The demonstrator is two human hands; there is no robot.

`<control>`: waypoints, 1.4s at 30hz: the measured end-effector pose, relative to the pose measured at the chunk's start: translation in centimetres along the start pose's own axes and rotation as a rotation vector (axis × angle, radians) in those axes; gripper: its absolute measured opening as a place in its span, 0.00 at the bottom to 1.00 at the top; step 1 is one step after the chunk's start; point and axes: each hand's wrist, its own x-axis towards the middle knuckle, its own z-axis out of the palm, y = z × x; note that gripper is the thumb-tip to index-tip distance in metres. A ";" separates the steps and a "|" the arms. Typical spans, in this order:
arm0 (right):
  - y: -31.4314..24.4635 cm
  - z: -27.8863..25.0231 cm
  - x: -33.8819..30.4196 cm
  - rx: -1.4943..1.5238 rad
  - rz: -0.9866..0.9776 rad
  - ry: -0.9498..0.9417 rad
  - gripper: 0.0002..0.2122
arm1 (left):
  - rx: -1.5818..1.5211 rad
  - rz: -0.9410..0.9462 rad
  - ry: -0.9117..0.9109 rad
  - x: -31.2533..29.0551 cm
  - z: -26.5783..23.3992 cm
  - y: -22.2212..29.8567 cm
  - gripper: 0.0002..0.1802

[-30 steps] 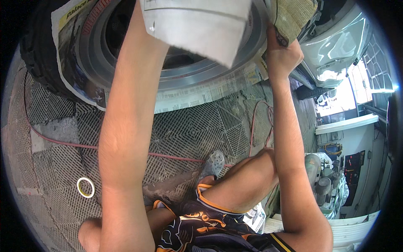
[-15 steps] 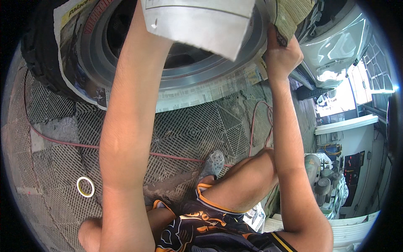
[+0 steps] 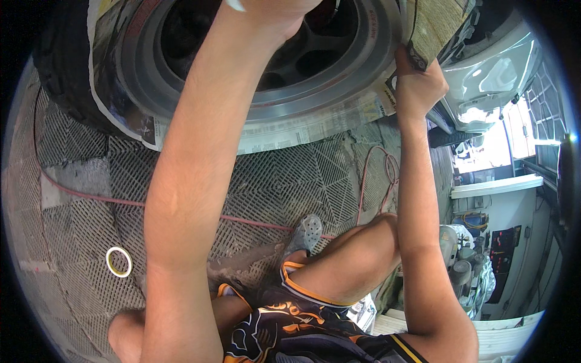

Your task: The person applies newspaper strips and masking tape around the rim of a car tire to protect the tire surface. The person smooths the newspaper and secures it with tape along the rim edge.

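grey metal wheel rim [image 3: 266,72] fills the top, ringed with newspaper masking [image 3: 315,124]; its upper part is cut off by the frame. left hand [image 3: 275,12] lies over the rim, fingers out of view, so i cannot tell its grip. right hand [image 3: 417,85] is closed on the paper's edge. below, grey mesh floor mats [image 3: 78,224], a red hose [image 3: 91,196], a tape ring [image 3: 119,261].

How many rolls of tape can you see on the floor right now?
1. A small pale ring-shaped roll of tape lies flat on the grey grid floor mat, to the left of the left forearm. Others may be hidden behind the arms or legs.
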 end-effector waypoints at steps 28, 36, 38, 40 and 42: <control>0.2 0.3 0.1 -0.054 -0.119 0.058 0.08 | -0.029 0.011 -0.008 -0.1 -0.1 0.0 0.11; 0.3 0.3 0.1 -0.076 -0.080 0.094 0.11 | -0.066 0.063 -0.073 -0.1 -0.6 -0.4 0.11; 0.3 0.3 0.1 -0.117 -0.077 0.072 0.11 | -0.035 0.065 -0.047 -0.1 -0.3 -0.4 0.11; 0.4 0.2 0.1 -0.131 -0.090 0.061 0.11 | -0.022 0.059 -0.023 0.1 0.0 -0.4 0.11; 0.4 0.2 0.1 -0.142 -0.110 0.057 0.11 | 0.000 0.034 0.013 0.0 0.2 -0.4 0.11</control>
